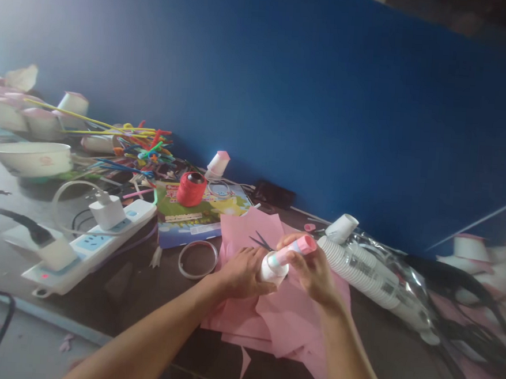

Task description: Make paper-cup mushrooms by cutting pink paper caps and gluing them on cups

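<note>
My left hand (242, 271) is wrapped round a small white paper cup (272, 271) with its round end tilted up toward me. In my right hand (316, 277) a pink glue stick (294, 251) is gripped at a slant. Its lower end meets the cup's upper rim; the exact contact is partly hidden by my fingers. Sheets of pink paper (287, 324) lie beneath both hands. Just beyond my left hand rests a pair of dark scissors (260, 239) on the paper. A small pink cap (310, 227) lies past my right hand.
To the right lies a long stack of paper cups (360, 272) in clear plastic. A power strip (97, 242) with plugged-in chargers, a tape roll (180, 263), red thread (191, 190), a booklet (181, 225), pipe cleaners (152, 148) and a bowl (32, 159) occupy the left. A blue wall (285, 99) stands behind.
</note>
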The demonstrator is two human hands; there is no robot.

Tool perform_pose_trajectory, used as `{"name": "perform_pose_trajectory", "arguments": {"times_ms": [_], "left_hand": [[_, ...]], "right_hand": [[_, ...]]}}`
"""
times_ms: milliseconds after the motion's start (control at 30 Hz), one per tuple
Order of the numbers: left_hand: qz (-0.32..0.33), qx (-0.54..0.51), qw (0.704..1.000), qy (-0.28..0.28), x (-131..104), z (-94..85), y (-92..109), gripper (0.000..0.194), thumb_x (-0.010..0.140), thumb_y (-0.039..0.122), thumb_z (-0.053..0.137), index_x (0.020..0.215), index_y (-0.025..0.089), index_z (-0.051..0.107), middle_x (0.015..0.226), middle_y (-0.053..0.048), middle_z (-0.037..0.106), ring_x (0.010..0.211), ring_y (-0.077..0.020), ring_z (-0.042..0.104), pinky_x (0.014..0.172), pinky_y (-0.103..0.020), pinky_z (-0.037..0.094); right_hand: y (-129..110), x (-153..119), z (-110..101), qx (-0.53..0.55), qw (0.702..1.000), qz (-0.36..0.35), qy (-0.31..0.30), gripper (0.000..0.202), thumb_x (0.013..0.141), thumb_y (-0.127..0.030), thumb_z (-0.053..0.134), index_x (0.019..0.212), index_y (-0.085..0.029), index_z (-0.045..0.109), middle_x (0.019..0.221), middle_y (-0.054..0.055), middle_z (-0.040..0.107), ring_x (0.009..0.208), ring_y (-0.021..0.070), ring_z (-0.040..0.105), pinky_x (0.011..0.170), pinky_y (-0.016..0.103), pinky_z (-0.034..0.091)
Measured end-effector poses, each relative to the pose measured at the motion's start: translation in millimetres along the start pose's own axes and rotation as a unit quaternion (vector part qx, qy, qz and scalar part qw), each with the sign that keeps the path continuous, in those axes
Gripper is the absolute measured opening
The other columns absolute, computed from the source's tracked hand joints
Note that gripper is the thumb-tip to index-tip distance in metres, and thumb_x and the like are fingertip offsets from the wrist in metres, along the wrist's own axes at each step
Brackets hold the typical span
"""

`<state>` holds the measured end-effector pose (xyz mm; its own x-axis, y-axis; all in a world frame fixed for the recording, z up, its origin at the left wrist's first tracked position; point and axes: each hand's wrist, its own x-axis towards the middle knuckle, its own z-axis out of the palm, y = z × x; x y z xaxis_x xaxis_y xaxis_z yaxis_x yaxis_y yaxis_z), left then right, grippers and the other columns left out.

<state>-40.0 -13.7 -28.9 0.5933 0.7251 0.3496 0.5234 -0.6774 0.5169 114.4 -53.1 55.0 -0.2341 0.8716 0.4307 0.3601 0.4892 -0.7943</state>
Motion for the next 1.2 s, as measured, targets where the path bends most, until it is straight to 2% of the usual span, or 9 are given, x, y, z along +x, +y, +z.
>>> {"name": "perform_pose_trajectory", "arguments": {"times_ms": [167,300,367,500,600,700,867,1033,1200], "left_hand": [[0.017,-0.025,1.0,-0.01,0,-0.4,-2,0.052,0.067,0.046,0.062,0.108,0.018,0.048,0.1,-0.008,0.06,0.094,-0.0259,0.056,0.082,-0.037,0.04],[0.006,-0.027,1.0,-0.004,0,-0.6,-3,0.047,0.066,0.046,0.063,0.1,0.018,0.051,0.096,-0.006,0.06,0.089,-0.025,0.056,0.079,-0.036,0.041],[-0.002,-0.026,1.0,-0.001,0,-1.0,-1,0.044,0.066,0.046,0.063,0.097,0.018,0.052,0.093,-0.006,0.06,0.085,-0.0241,0.057,0.077,-0.035,0.042],[-0.012,-0.024,1.0,0.01,0,-3.4,4,0.045,0.065,0.042,0.062,0.101,0.018,0.052,0.096,-0.007,0.06,0.087,-0.0246,0.056,0.078,-0.036,0.042],[-0.039,-0.04,0.998,0.008,0,-7.4,7,0.047,0.063,0.04,0.064,0.103,0.018,0.052,0.096,-0.007,0.06,0.086,-0.0243,0.057,0.075,-0.034,0.043],[-0.074,-0.059,0.996,0.004,-1,-12.1,10,0.045,0.063,0.04,0.064,0.101,0.019,0.053,0.093,-0.007,0.061,0.082,-0.0228,0.057,0.07,-0.032,0.043],[-0.101,-0.071,0.992,-0.001,-2,-18.0,14,0.041,0.064,0.038,0.063,0.099,0.02,0.054,0.092,-0.005,0.06,0.083,-0.0226,0.056,0.07,-0.032,0.042],[-0.113,-0.082,0.99,-0.005,-1,-22.3,19,0.04,0.063,0.036,0.062,0.099,0.02,0.054,0.092,-0.004,0.061,0.083,-0.0214,0.056,0.069,-0.03,0.041],[-0.106,-0.079,0.991,0.004,-1,-21.8,19,0.038,0.063,0.035,0.063,0.097,0.021,0.054,0.092,-0.003,0.061,0.082,-0.021,0.056,0.069,-0.03,0.041]], "right_hand": [[-8,1,7,-0.009,0.998,0.016,-0.065,0.01,0.082,-0.028,0.055,0.081,-0.019,0.052,0.077,0.001,0.057,0.071,0.0144,0.053,0.065,0.025,0.042],[-10,0,-1,0.002,0.995,0.049,-0.089,0.016,0.081,-0.029,0.055,0.07,-0.018,0.051,0.064,-0.002,0.05,0.058,0.0111,0.046,0.054,0.023,0.037],[-2,0,-6,0.054,0.997,0.042,-0.036,0.017,0.082,-0.034,0.053,0.075,-0.019,0.053,0.067,-0.001,0.052,0.059,0.0116,0.047,0.055,0.024,0.038],[28,5,-16,0.182,0.959,-0.005,0.218,0.024,0.08,-0.043,0.055,0.089,-0.021,0.055,0.089,0.002,0.058,0.075,0.0141,0.055,0.067,0.027,0.043],[49,10,-19,0.19,0.928,0.082,0.311,0.029,0.079,-0.047,0.055,0.088,-0.019,0.057,0.078,0.001,0.059,0.061,0.0112,0.053,0.055,0.023,0.041],[61,14,-23,0.196,0.905,0.14,0.351,0.034,0.077,-0.049,0.057,0.091,-0.017,0.058,0.073,0.0,0.06,0.05,0.0077,0.047,0.047,0.021,0.037],[66,14,-31,0.293,0.874,0.14,0.361,0.039,0.071,-0.046,0.064,0.099,-0.02,0.058,0.073,-0.002,0.061,0.053,0.0075,0.05,0.053,0.022,0.044],[65,11,-32,0.27,0.881,0.194,0.336,0.036,0.073,-0.049,0.062,0.091,-0.018,0.061,0.046,-0.01,0.044,0.035,0.0034,0.03,0.044,0.02,0.041],[68,13,-34,0.319,0.871,0.191,0.321,0.042,0.064,-0.039,0.073,0.097,-0.019,0.058,0.06,-0.004,0.059,0.048,0.0086,0.051,0.05,0.023,0.046]]}}
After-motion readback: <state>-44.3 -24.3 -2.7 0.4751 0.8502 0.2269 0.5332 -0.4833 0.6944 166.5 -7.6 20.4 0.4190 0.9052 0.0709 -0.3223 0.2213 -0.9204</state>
